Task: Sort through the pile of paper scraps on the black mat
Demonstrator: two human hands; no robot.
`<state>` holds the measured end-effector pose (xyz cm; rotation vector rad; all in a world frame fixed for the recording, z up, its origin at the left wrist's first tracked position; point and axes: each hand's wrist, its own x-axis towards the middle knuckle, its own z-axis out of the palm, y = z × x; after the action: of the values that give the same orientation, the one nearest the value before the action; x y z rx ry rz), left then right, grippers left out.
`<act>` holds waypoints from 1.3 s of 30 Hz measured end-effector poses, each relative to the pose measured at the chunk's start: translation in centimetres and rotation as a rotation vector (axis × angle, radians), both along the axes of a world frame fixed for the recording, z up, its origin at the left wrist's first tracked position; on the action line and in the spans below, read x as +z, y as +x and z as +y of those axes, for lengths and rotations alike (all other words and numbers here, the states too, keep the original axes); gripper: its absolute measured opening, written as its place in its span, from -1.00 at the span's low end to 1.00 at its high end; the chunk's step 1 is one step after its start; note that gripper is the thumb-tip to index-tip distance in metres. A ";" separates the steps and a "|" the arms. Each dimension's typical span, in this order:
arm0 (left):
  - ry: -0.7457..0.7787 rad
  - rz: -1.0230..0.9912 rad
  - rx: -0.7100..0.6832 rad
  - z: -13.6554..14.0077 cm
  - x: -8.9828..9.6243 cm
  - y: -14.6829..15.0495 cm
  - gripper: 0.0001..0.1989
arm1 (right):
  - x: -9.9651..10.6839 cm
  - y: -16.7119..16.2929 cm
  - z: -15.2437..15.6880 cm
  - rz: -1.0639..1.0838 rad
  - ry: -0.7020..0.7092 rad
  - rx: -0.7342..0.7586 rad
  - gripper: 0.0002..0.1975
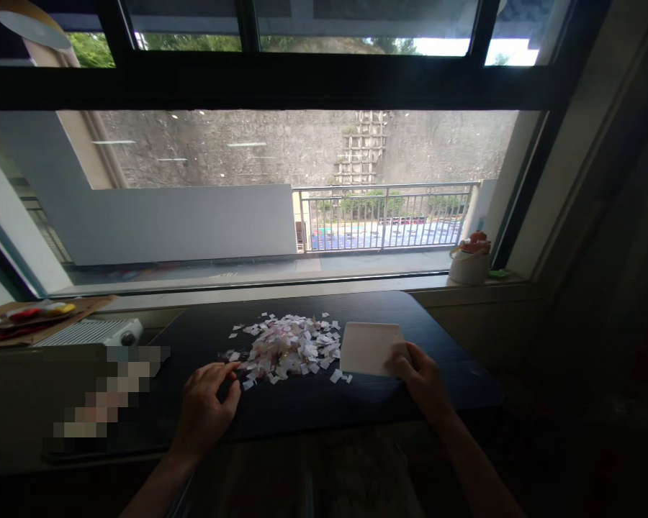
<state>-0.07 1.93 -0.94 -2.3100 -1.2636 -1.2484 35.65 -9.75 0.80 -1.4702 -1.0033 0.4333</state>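
A heap of small cut paper pieces (291, 345), mostly white with some pinkish ones, lies on the dark table (367, 403). At the heap's left edge is my left hand (208, 399), its fingers bent forward and its thumb apart; nothing shows in its grasp. My right hand (418, 370) grips a flat white rectangular board (368, 349) with rounded corners by its right side, thumb on top. The board's left edge is close to the right side of the heap, and a few loose pieces lie just below it.
Beyond the table is a window with a sill (248, 293). A white pot (469, 266) with orange-red contents stands on the sill at right. A white ridged appliance (89, 332) and a brown board (37, 324) with colourful items are at left. A blurred patch covers the table's left end.
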 end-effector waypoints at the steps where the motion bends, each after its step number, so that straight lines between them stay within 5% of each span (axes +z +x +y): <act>1: -0.003 0.001 -0.001 0.0 0.0 0.0 -0.72 | 0.0 0.0 0.0 0.010 0.003 -0.007 -0.66; 20: -0.020 -0.001 0.013 -0.1 0.0 0.0 -0.71 | 0.0 -0.2 -0.1 -0.034 0.017 -0.103 -0.69; 27: -0.031 -0.014 0.006 -0.1 0.1 0.1 -0.71 | 0.0 -0.3 -0.3 -0.061 0.032 0.027 -0.74; 39: -0.038 -0.018 0.004 -0.1 0.1 0.0 -0.71 | 0.1 -0.5 -0.9 -0.036 0.077 0.029 -0.77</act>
<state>-0.03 1.84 -0.86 -2.3266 -1.3086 -1.2565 35.15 -10.68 0.86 -1.4001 -1.0601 0.3857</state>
